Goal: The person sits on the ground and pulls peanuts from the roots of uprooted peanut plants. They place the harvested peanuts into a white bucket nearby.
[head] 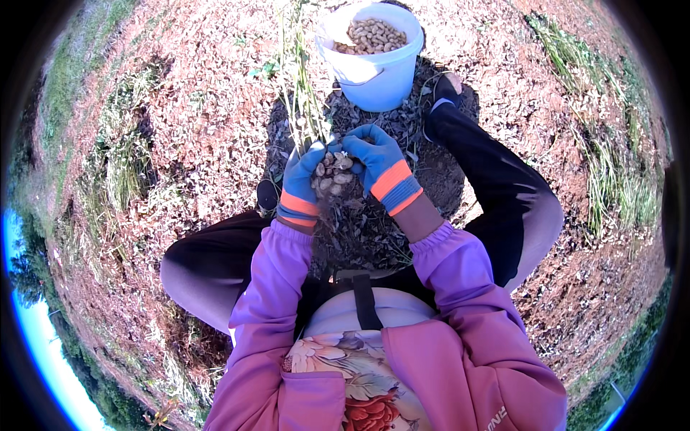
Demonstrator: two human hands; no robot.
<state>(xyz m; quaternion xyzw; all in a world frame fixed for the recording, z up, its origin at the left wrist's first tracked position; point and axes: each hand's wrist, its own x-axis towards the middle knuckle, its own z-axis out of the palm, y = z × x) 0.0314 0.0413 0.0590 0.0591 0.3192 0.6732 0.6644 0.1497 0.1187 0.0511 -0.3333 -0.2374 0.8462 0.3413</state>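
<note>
My left hand [303, 175], in a blue and orange work glove, grips the lower stems of a pulled peanut plant [302, 91]. The stems stretch away from me, past the left side of the bucket. At their root end hangs a cluster of peanut pods [332, 172], between my two hands. My right hand [380, 156], gloved alike, has its fingers curled at the right edge of this cluster; a brownish bit, perhaps a pod, shows at its fingers. Beyond my hands stands a white plastic bucket [372, 81] with loose peanuts [374, 36] inside.
My bent legs lie to either side, the right foot [447, 89] beside the bucket. Pulled plants lie in heaps on the left [126, 156] and right [604, 178]. Dry leaf litter covers the reddish soil [221, 118]. The bucket's wire handle [362, 82] hangs down in front.
</note>
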